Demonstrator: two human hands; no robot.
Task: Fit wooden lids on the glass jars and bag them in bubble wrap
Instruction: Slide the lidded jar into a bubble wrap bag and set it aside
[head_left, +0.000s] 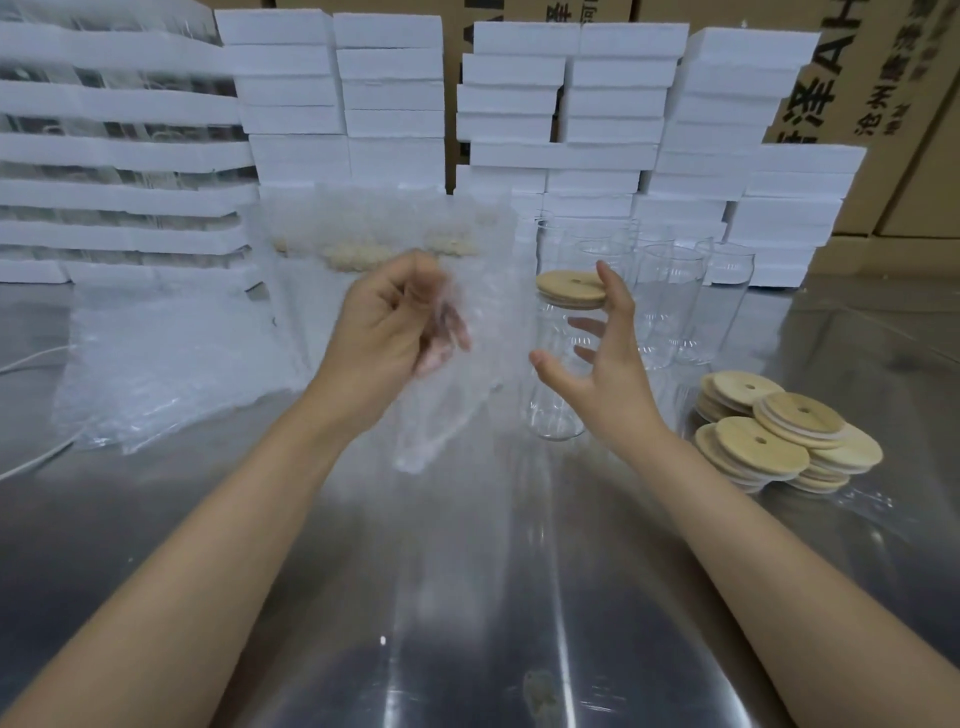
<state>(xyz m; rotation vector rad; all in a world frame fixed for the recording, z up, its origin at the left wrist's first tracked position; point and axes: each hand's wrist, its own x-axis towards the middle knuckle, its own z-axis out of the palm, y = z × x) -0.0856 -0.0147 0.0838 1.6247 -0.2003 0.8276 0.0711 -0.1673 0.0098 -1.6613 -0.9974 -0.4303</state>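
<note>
Status: our left hand (395, 322) is raised above the desk (467, 597), fingers curled and pinching the top of a bubble wrap bag (441, 415). The bag hangs down from it, with its bottom end close to the desk surface. Our right hand (597, 364) is wide, fingers spread, cupped round a jar (550, 410): thumb in front of the glass, other fingers at its far side, index tip by the rim of the lid. We can't tell whether it actually touches the jar. The jar stands upright on the desk just right of the bag, with a wooden lid (571, 291) seated on top, small hole in the middle. Behind it and to the right stand the empty jars (670, 291), upright and bunched together, no lids on them. The spare lids (779, 436) sit in short, leaning stacks at the right of the desk. A pile of bubble wrap bags (171, 374) lies flat on the left. The bagged jars (363, 249) stand at the back behind our left hand, lids showing faintly through the wrap. White foam boxes (597, 104) are stacked along the back, with brown cartons (857, 78) behind them. A white cable (31, 358) runs along the far left edge.
</note>
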